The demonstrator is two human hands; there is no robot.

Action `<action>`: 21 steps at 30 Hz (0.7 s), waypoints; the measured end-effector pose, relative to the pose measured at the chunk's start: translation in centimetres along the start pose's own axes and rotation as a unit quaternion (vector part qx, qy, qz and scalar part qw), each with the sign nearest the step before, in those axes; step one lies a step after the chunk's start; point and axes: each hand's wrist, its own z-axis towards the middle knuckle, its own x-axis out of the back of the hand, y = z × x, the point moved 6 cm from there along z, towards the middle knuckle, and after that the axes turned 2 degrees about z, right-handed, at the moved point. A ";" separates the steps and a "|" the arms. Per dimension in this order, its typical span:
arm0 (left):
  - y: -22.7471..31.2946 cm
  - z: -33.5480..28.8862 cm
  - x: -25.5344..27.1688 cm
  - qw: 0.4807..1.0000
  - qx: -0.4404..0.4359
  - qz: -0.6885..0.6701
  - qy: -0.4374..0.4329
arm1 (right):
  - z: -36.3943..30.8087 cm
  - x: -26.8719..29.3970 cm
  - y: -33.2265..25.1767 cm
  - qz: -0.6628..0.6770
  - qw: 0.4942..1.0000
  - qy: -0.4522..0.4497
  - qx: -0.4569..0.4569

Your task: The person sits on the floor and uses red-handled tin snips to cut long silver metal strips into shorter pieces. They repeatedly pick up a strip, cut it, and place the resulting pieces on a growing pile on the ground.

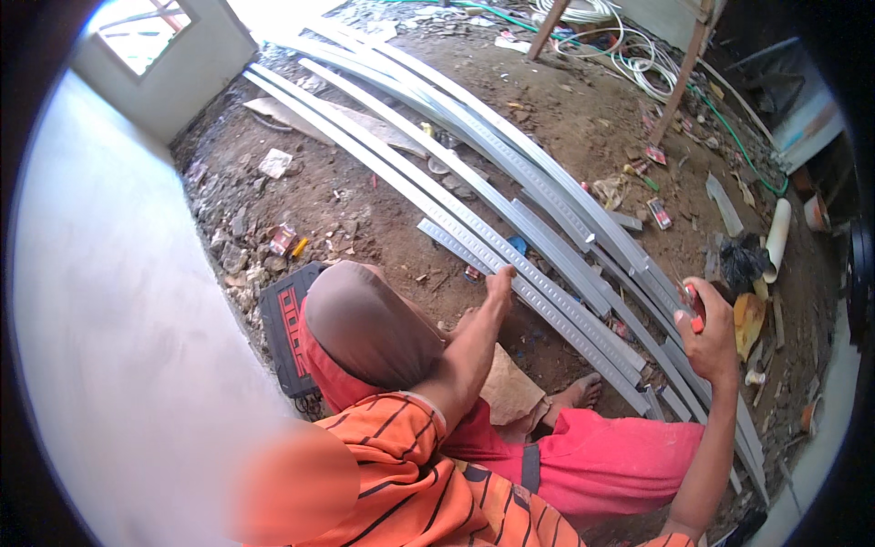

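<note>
Long silvery metal channels [437,205], many with rows of holes, lie side by side in front of me. My left hand [498,290] is closed around one of the nearest perforated channels [556,310], with the thumb on top. To the right, above the channels, my right hand [713,339] grips a tool with red handles [696,323]. It looks like metal snips, though the fingers cover part of it and the blades are hard to make out. A short perforated strip [437,236] lies under the channel at my left hand.
A black and red tool case [290,319] stands by my left knee, along a pale wall [100,301]. Coiled white cable [643,68], a green hose [743,150] and wooden legs [679,96] are at the far right. A white pipe [777,239] and litter lie on the dirt floor [583,118].
</note>
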 end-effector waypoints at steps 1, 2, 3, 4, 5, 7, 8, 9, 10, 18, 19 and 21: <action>0.0 0.2 0.1 1.000 -0.001 -0.019 -0.008 | 0.0 -0.4 0.5 -0.013 1.000 -0.018 -0.016; 0.1 0.5 0.0 1.000 -0.019 -0.011 -0.008 | 0.1 -1.0 1.3 -0.027 0.998 -0.035 -0.035; 0.5 1.3 0.0 0.998 -0.054 0.020 0.000 | 0.1 -1.6 2.0 -0.041 0.997 -0.048 -0.051; 0.6 2.1 -0.4 0.993 -0.091 0.077 0.009 | 0.2 -2.2 3.1 -0.082 0.993 -0.058 -0.060; 0.9 2.8 -0.6 0.982 -0.128 0.135 0.023 | 0.1 -3.0 4.1 -0.084 0.990 -0.082 -0.084; 1.5 2.9 -2.8 0.962 -0.186 0.197 0.044 | -0.7 -4.4 6.9 -0.093 0.977 -0.127 -0.145; 1.7 1.7 -5.1 0.955 -0.208 0.206 0.051 | -1.4 -4.9 9.1 -0.119 0.966 -0.154 -0.172; 2.6 -0.3 -7.3 0.946 -0.234 0.215 0.060 | -2.2 -5.4 11.3 -0.142 0.953 -0.182 -0.197; 2.9 -1.0 -8.2 0.950 -0.209 0.222 0.070 | -2.8 -5.6 12.3 -0.166 0.939 -0.212 -0.214; 1.3 -5.0 -10.6 0.953 -0.234 0.190 0.016 | -6.6 -5.3 16.2 -0.183 0.911 -0.266 -0.257; 1.5 -4.0 -10.2 0.952 -0.237 0.192 0.012 | -6.4 -5.8 15.8 -0.168 0.916 -0.267 -0.247; 1.7 -2.1 -10.2 0.952 -0.236 0.195 0.002 | -5.9 -6.6 14.9 -0.140 0.925 -0.267 -0.231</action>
